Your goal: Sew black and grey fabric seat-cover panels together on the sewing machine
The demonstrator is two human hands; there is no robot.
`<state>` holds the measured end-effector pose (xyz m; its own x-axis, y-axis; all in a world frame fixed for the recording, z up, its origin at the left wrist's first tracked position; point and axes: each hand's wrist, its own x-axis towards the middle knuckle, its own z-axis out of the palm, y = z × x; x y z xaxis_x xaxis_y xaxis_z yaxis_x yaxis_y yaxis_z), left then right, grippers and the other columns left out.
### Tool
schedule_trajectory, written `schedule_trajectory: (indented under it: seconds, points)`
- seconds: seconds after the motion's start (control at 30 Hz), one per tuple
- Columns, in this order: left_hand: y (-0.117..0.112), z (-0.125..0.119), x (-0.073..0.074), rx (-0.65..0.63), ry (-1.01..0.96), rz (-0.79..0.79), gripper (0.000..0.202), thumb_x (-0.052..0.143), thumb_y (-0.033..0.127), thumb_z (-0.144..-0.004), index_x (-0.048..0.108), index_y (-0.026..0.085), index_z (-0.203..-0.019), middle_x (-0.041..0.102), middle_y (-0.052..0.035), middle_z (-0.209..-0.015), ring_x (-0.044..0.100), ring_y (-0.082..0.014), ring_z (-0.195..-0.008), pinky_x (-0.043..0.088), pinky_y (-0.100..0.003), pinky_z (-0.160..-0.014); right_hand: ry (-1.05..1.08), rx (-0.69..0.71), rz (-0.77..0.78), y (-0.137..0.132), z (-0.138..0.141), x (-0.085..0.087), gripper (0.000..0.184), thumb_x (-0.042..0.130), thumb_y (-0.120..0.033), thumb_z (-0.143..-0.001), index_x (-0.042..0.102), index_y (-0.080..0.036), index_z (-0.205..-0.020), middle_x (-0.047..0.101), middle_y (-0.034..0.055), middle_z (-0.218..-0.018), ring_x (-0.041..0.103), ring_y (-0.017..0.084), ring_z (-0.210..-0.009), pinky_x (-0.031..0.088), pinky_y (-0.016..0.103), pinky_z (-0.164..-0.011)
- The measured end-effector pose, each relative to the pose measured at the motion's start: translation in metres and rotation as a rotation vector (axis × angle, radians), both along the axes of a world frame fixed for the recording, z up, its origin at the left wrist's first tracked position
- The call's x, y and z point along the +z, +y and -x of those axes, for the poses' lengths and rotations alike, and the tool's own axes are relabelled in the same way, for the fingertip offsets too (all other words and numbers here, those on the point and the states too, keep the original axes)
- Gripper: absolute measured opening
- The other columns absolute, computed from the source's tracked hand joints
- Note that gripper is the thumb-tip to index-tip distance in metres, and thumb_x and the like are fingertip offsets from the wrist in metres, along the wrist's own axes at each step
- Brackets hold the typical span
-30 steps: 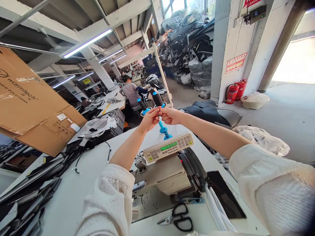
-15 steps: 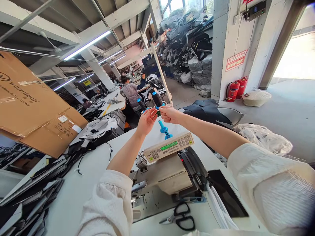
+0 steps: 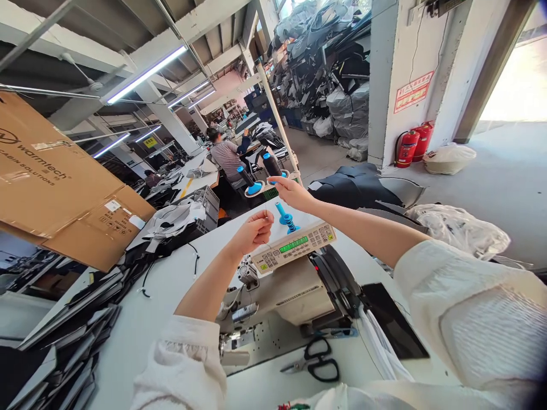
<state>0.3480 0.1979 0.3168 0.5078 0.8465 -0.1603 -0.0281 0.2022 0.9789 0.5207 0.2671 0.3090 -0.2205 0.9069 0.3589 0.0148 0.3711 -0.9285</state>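
Note:
My left hand (image 3: 255, 232) is closed in a pinch above the left end of the sewing machine's control panel (image 3: 294, 248). A faint dark strand of thread shows at its fingertips. Higher up and to the right, my right hand (image 3: 293, 193) pinches with thumb and forefinger in front of the black thread cone (image 3: 272, 164). What lies between those fingers is too fine to make out. A second, thinner black thread spool (image 3: 245, 176) stands on a blue base to the left. Below my right hand rises a blue thread guide post (image 3: 285, 217), behind the panel of the sewing machine (image 3: 303, 293).
Black-handled scissors (image 3: 318, 360) lie on the white table (image 3: 171, 336) near me. Stacked dark cut pieces (image 3: 72, 364) and a cardboard box (image 3: 64, 182) are at the left. A thread stand pole (image 3: 277, 117) rises behind the cones. A co-worker (image 3: 226, 155) sits farther back.
My hands were together at the thread cones. My left hand has come down and toward me, closing its fingers, while my right hand stays near the cones, slightly higher.

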Motion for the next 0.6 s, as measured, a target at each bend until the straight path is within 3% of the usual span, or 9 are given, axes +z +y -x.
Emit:
schedule_trajectory:
  seconds: [0.07,0.17,0.3,0.37,0.47,0.53,0.6]
  points:
    - [-0.001,0.001,0.0,0.03,0.016,-0.002,0.017,0.063,0.024,-0.076,0.047,0.018,-0.072,0.023,0.0116,-0.047,0.016,-0.001,-0.032,0.013,-0.013,-0.035,-0.209,-0.033,-0.194,-0.003,0.003,-0.001,0.034,0.034,-0.02,-0.095,0.052,-0.019,-0.124,0.045,-0.0065,-0.053,0.044,0.01,-0.054,0.034,0.022,-0.057]
    - [-0.001,0.004,0.0,0.067,0.025,0.006,0.016,0.061,0.023,-0.076,0.045,0.019,-0.072,0.023,0.0118,-0.047,0.014,-0.0015,-0.032,0.012,-0.013,-0.035,-0.431,-0.013,-0.327,-0.001,0.004,-0.003,0.036,0.031,-0.022,-0.096,0.051,-0.018,-0.126,0.053,-0.0037,-0.059,0.05,0.012,-0.061,0.036,0.023,-0.065]
    - [-0.002,0.008,-0.001,0.135,0.013,-0.022,0.015,0.057,0.019,-0.074,0.043,0.02,-0.07,0.022,0.0119,-0.047,0.013,-0.0021,-0.033,0.012,-0.015,-0.037,-0.643,-0.126,-0.417,0.007,0.003,-0.005,0.028,0.036,-0.028,-0.095,0.062,-0.017,-0.093,0.058,0.0018,-0.069,0.049,0.014,-0.061,0.03,0.025,-0.06]
    - [-0.002,0.009,-0.005,0.221,0.046,-0.11,0.012,0.053,0.018,-0.074,0.042,0.02,-0.069,0.02,0.0117,-0.046,0.014,-0.0027,-0.033,0.013,-0.016,-0.038,-0.65,-0.198,-0.415,0.009,0.004,-0.002,0.03,0.037,-0.027,-0.094,0.059,-0.016,-0.077,0.058,0.0035,-0.068,0.048,0.015,-0.061,0.028,0.026,-0.059]
    - [-0.004,0.005,-0.013,0.369,0.254,-0.4,0.008,0.048,0.019,-0.077,0.048,0.018,-0.069,0.023,0.0102,-0.043,0.019,-0.0044,-0.035,0.014,-0.017,-0.04,-0.634,-0.25,-0.381,0.009,0.006,0.003,0.03,0.039,-0.022,-0.09,0.055,-0.016,-0.065,0.056,0.0029,-0.063,0.048,0.014,-0.061,0.027,0.026,-0.059]
    - [-0.01,0.0,-0.02,0.336,0.419,-0.536,0.01,0.046,0.022,-0.081,0.054,0.018,-0.077,0.027,0.0094,-0.043,0.023,-0.0056,-0.038,0.016,-0.018,-0.04,-0.569,-0.228,-0.358,0.01,-0.001,0.006,0.025,0.043,-0.019,-0.087,0.057,-0.015,-0.067,0.054,0.0004,-0.06,0.048,0.012,-0.06,0.029,0.025,-0.059]
    - [-0.021,-0.004,-0.027,0.194,0.54,-0.554,0.015,0.045,0.026,-0.085,0.057,0.019,-0.091,0.028,0.0093,-0.046,0.023,-0.0063,-0.04,0.017,-0.018,-0.041,-0.387,-0.17,-0.297,0.014,-0.018,0.001,0.018,0.044,-0.019,-0.086,0.062,-0.014,-0.083,0.052,-0.0031,-0.057,0.048,0.01,-0.057,0.032,0.022,-0.058]
